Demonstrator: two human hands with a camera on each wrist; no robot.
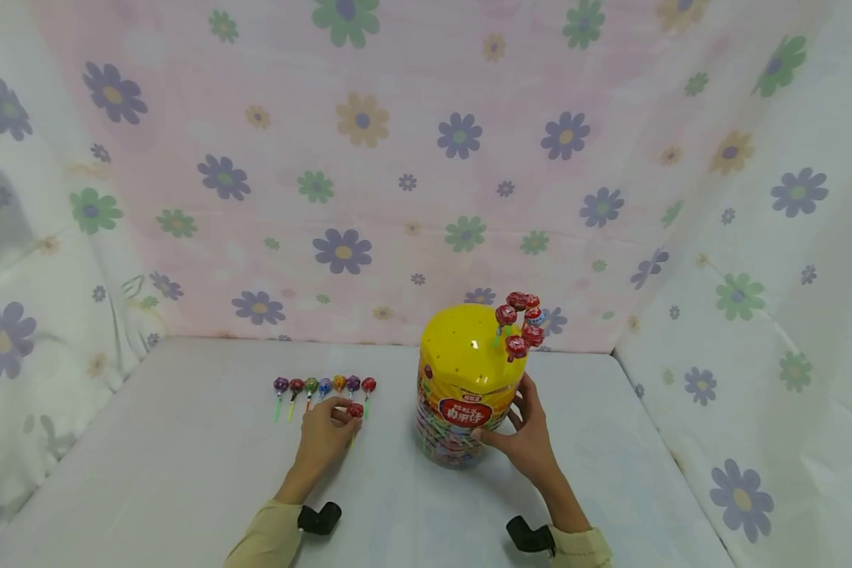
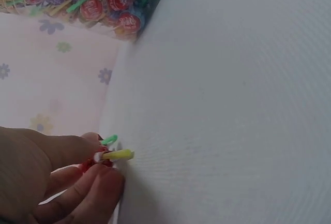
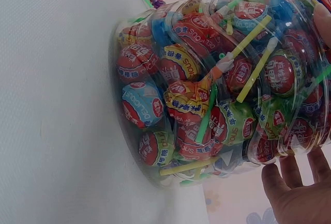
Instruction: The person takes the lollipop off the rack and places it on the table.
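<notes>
My left hand [image 1: 324, 436] pinches a red-wrapped lollipop [image 1: 355, 410] with a yellow stick between thumb and fingers, just in front of a row of lollipops on the table. In the left wrist view that yellow stick [image 2: 120, 154] points out past the fingertips. Thumb and fingers of my right hand [image 1: 528, 438] grip the side of a clear plastic jar [image 1: 446, 451] packed with lollipops, which stands on the table. Its yellow lid [image 1: 461, 343] is dotted with small holes. Several red-wrapped lollipops [image 1: 517, 347] stand in the lid's right edge.
The row of lollipops [image 1: 311, 385], in purple, red, green, blue and yellow wrappers, lies left of the jar, sticks toward me. A white cloth covers the table [image 1: 206, 457]. Flowered fabric [image 1: 397, 181] hangs behind and at both sides.
</notes>
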